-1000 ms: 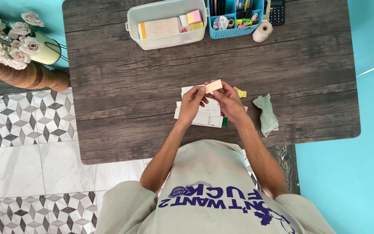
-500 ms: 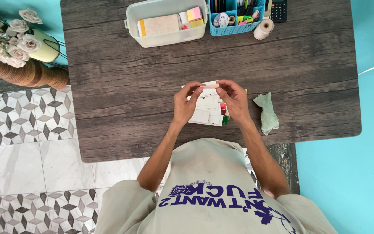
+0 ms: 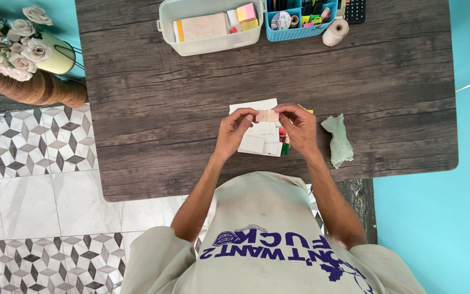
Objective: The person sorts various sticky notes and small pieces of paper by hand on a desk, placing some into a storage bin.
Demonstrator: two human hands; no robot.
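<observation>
Both hands are up over the middle of the dark wooden table point(image 3: 153, 109), pinching one small peach-coloured slip of paper point(image 3: 267, 115) between them. The left hand point(image 3: 234, 130) grips its left end with thumb and fingertips, and the right hand point(image 3: 299, 129) grips the right end the same way, so the slip sits level between the two, just above a loose pile of white paper pieces point(image 3: 261, 142) lying on the table under the hands. A few red and green scraps point(image 3: 283, 142) poke out beside the right hand. Just to the right of that hand lies a crumpled pale green cloth point(image 3: 338, 140). At the far edge stand a white plastic box point(image 3: 211, 27) with paper pads in it, a blue basket point(image 3: 298, 16) of pens, and a roll of white tape point(image 3: 335, 32).
</observation>
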